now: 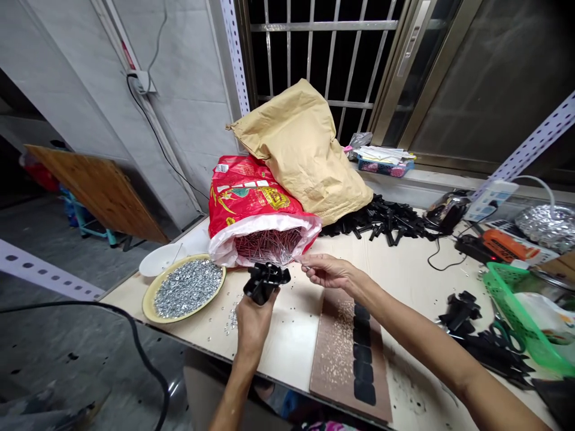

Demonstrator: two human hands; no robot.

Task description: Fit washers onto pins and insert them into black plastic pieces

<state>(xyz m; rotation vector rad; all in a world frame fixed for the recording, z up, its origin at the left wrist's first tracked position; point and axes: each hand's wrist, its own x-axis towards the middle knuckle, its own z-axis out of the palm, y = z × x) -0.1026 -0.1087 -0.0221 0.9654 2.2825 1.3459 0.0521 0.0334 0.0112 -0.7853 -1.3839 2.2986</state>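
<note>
My left hand [255, 317] is closed around a bundle of black plastic parts [265, 280], held upright above the table in front of the red bag [251, 194]. The bag lies on its side, its white-lined mouth facing me and full of long thin metal pins [269, 244]. Thumb and fingers of my right hand [330, 270] are pinched together at the right edge of that mouth. Something thin and shiny shows at the fingertips, too small to name. Left of the bag stands a yellow bowl [148, 302] heaped with small silvery nuts [188, 287].
A brown paper sack [309, 149] leans behind the bag, beside a pile of black parts [386, 218]. A brown board [330, 383] bears a row of black pads [363, 353]. To the right are a green basket [507, 323], more black parts [460, 311] and a cable [442, 263].
</note>
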